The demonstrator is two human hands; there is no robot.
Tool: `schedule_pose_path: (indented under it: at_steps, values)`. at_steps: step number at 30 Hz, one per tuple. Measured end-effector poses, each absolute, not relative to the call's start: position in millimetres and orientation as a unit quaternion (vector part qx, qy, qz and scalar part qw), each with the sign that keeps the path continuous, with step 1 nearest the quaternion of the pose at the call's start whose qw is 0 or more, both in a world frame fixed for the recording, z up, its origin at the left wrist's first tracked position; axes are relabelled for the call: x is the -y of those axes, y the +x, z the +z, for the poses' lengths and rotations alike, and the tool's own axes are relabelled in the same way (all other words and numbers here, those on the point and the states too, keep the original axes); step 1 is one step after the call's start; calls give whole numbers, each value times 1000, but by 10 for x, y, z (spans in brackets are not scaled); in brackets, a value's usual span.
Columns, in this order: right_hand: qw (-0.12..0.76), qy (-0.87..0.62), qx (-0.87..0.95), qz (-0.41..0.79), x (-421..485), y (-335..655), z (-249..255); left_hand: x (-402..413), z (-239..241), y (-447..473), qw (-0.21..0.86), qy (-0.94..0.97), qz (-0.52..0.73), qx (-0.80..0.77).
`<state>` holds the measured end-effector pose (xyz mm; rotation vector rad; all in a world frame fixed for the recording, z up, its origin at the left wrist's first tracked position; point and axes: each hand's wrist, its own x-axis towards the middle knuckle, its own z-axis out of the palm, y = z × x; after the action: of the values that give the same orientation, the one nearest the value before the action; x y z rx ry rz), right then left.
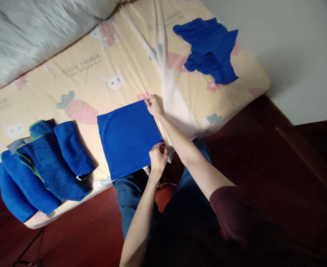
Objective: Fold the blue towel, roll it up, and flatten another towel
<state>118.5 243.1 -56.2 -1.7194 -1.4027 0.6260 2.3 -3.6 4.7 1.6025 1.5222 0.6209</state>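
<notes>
A blue towel (128,139) lies flat and folded square on the cream cartoon-print mattress (102,74). My left hand (158,157) pinches its near right corner. My right hand (153,105) pinches its far right corner. Both arms reach in from the lower right, over my knees in blue jeans.
Several rolled blue towels (45,163) lie piled at the mattress's left near edge. A crumpled blue towel (209,48) lies at the far right. A grey-white duvet (35,33) covers the far left. Dark red wooden floor (263,148) surrounds the bed; a white wall (297,48) stands at right.
</notes>
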Motion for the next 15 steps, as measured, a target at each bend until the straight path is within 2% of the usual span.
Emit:
schedule_pose_path:
  at_steps: [5,15]
  values:
    - [428,-677,545,246,-2448,1197,-606,56,-1,66,382,663,236,-599]
    - [416,-693,534,249,-2436,1164,-531,115,-41,116,380,687,218,-581]
